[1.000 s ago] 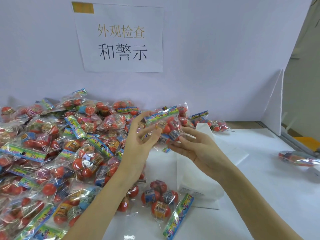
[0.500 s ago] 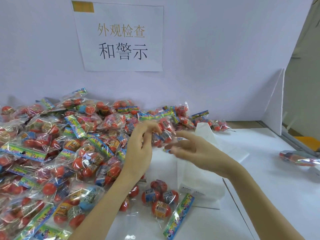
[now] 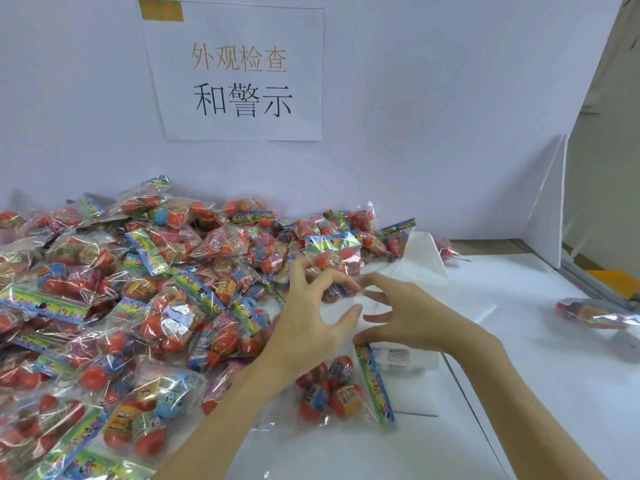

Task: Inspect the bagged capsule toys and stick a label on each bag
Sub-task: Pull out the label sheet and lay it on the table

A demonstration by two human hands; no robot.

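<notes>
Clear crinkled plastic encloses the held bag of capsule toys [image 3: 332, 258], located at centre frame, slightly above the middle, with its multicoloured header strip uppermost. The left hand [image 3: 308, 327] grips the lower part of this bag between curled fingers and thumb. The right hand [image 3: 408, 317] is just to the right of it, fingers spread and loosely bent; its fingertips [image 3: 367, 280] meet the bag's lower edge, but whether they pinch anything cannot be determined. A large pile of identical bags [image 3: 138, 306] occupies the left half of the frame on the white table [image 3: 519, 393]. One separate bag [image 3: 343, 389] lies flat at lower centre, below both hands, its header strip to the right. White label sheets [image 3: 426, 268] lie beneath and beyond the right hand. A further bag [image 3: 595, 313] rests at the right edge, well apart. A paper sign with Chinese characters [image 3: 239, 74] hangs on the rear panel at upper centre.
</notes>
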